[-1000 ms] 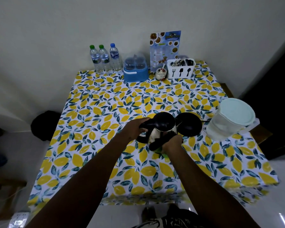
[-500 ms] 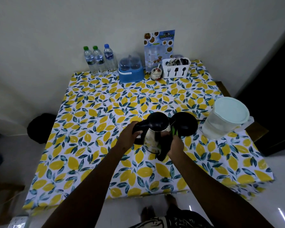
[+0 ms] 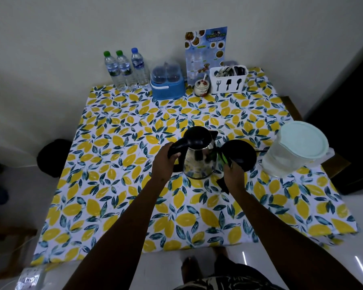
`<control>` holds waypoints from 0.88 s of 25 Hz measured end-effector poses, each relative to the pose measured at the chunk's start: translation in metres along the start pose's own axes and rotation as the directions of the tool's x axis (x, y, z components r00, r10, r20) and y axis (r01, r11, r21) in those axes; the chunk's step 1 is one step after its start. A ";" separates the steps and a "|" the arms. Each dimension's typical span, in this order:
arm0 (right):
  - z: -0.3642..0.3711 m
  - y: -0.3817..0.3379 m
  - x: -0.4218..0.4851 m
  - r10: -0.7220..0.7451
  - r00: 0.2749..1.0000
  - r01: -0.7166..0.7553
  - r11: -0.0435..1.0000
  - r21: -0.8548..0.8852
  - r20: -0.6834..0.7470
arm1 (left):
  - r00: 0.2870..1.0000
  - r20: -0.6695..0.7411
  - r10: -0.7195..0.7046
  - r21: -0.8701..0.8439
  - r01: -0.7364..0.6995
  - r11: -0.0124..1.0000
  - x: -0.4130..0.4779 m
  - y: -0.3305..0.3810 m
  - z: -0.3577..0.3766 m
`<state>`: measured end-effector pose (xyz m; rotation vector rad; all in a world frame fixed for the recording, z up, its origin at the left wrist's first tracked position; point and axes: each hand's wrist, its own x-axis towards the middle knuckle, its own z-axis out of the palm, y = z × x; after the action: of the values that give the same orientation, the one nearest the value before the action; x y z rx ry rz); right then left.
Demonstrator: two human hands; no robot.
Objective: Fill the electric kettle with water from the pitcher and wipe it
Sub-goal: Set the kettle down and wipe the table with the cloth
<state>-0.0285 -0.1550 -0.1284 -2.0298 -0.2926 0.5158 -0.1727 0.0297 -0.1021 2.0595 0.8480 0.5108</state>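
A steel electric kettle (image 3: 199, 162) with a black lid and handle stands near the middle of the lemon-print table (image 3: 117, 185), its lid closed. My left hand (image 3: 164, 162) grips the black handle on the kettle's left side. My right hand (image 3: 233, 176) holds a dark cloth with green stripes (image 3: 223, 162) against the kettle's right side. The kettle's round black base (image 3: 242, 153) lies just right of it. A clear pitcher (image 3: 289, 155) with a pale green lid and water inside stands further right, near the table's edge.
Along the back wall stand three water bottles (image 3: 125, 70), a blue lidded container (image 3: 168, 82), a small ceramic jar (image 3: 201, 86), a menu card (image 3: 205, 53) and a white cutlery holder (image 3: 228, 80). A wooden chair (image 3: 335, 162) sits behind the pitcher.
The kettle has gone from tilted to upright. My right hand with the cloth moved from the kettle's front round to its right side.
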 end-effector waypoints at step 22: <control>0.091 0.087 -0.055 -0.184 0.810 0.575 0.440 -0.690 0.557 | 0.836 0.394 -0.383 0.619 0.067 0.782 -0.124 -0.099 0.036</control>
<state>-0.1210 -0.1498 -0.2298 -2.6234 -1.5219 0.5426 -0.2746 -0.0372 -0.2102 2.4158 0.9939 -0.4979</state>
